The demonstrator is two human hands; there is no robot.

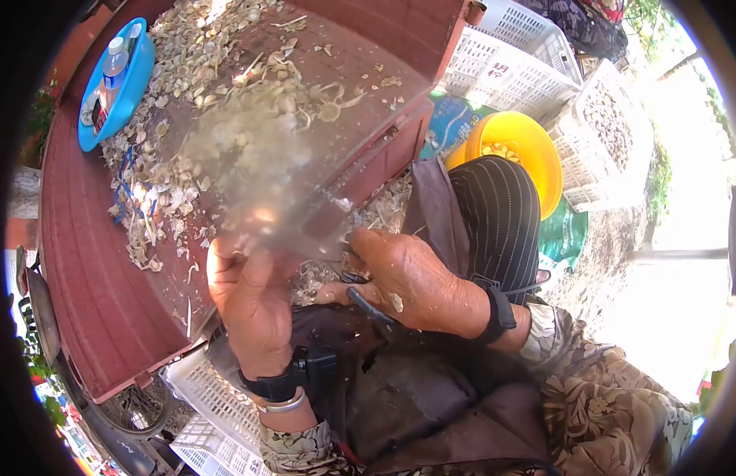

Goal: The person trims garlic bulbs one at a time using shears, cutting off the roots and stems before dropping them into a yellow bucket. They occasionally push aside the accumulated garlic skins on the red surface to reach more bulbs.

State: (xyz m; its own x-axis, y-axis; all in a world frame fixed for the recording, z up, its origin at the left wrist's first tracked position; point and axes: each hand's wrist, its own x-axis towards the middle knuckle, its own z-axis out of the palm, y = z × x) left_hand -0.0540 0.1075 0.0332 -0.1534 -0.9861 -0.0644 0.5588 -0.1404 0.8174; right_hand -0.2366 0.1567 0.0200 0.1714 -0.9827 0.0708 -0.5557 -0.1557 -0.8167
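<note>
My right hand (pixel 419 282) is closed round a pair of scissors with dark handles (pixel 369 305); their grey blades point left toward my other hand. My left hand (pixel 253 297) has its fingers bent together at the blade tips. What it pinches is lost in a hazy, blurred patch. Just beyond both hands, garlic bulbs and loose skins (pixel 285 87) lie heaped on a red metal cart bed (pixel 90 278). Bits of dry skin stick to my right hand, and more scraps lie below the blades.
A blue basin (pixel 148 67) holding a bottle (pixel 114 62) stands at the far left. To the right is a yellow bucket (pixel 549 163) with pale cloves (pixel 501 149) inside. White plastic crates (pixel 511 75) stand behind it, another crate (pixel 217 397) below left. The cart's raised edge (pixel 384 151) runs close by.
</note>
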